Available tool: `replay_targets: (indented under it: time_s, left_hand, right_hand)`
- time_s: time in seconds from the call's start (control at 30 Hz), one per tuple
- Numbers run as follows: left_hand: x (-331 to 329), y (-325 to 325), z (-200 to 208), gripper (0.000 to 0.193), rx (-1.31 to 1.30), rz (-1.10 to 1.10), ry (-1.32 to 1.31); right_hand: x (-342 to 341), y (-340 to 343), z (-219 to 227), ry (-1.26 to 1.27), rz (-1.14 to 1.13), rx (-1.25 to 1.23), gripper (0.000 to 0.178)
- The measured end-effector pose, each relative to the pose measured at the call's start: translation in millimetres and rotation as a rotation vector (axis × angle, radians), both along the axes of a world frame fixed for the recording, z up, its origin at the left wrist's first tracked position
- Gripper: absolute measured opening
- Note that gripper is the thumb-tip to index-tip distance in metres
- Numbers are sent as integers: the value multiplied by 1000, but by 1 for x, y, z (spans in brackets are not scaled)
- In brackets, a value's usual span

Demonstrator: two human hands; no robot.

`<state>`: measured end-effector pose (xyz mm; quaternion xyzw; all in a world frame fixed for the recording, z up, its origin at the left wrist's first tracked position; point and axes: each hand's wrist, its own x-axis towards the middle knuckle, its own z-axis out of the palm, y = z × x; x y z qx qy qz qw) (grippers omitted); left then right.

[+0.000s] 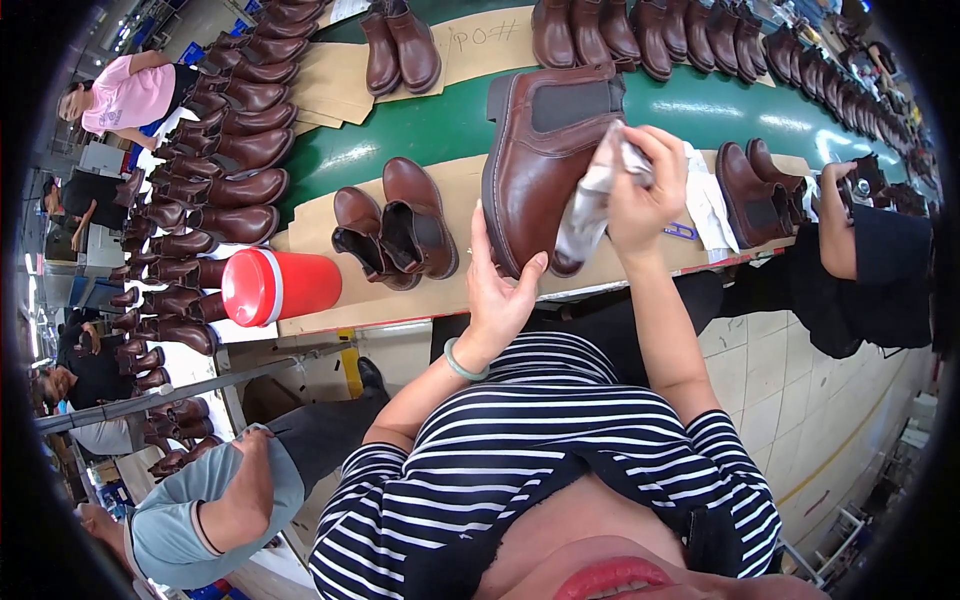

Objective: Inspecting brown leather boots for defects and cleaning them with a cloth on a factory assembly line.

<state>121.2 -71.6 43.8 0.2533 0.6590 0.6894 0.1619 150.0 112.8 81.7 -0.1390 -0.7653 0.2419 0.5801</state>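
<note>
With my left hand (500,303) gripping the brown boot (532,170) by its toe above the counter (455,125) and my right hand (648,195) clutching a whitish cloth (588,207) at its side, I'd judge the wiping under way, though what remains is unclear.

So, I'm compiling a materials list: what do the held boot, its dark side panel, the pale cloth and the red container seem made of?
Held boot: probably smooth leather, from its soft brown sheen. Side panel: likely elastic fabric, being dark and matte. Pale cloth: apparently soft fabric, creased and limp; blur hides the weave. Red container: likely hard plastic, smooth, with a mild shine.
</note>
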Motion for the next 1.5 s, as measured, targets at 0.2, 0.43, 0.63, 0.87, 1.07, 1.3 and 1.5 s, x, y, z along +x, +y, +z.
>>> replay_targets:
  time_s: [0.2,0.43,0.63,0.87,1.07,1.3,1.5]
  left_hand:
    - [3,5,6,83,50,32,72]
    - [9,5,9,83,20,6,103]
    - [11,1,0,82,-1,-31,86]
    - [7,1,2,82,-19,-28,206]
    - [8,2,14,80,-11,-69,186]
    - [6,3,21,79,-30,-72,229]
    - [5,4,20,81,-10,-29,240]
  right_hand:
    - [32,-18,-9,5,61,-223,27]
    - [11,-31,-20,-103,39,-164,17]
    - [28,-30,-21,-95,78,-328,19]
    - [28,-32,-7,-87,-25,-253,17]
    - [26,-34,-2,-54,36,-221,18]
    - [30,-25,-4,-36,-58,-290,19]
    - [25,-26,0,-135,26,-301,19]
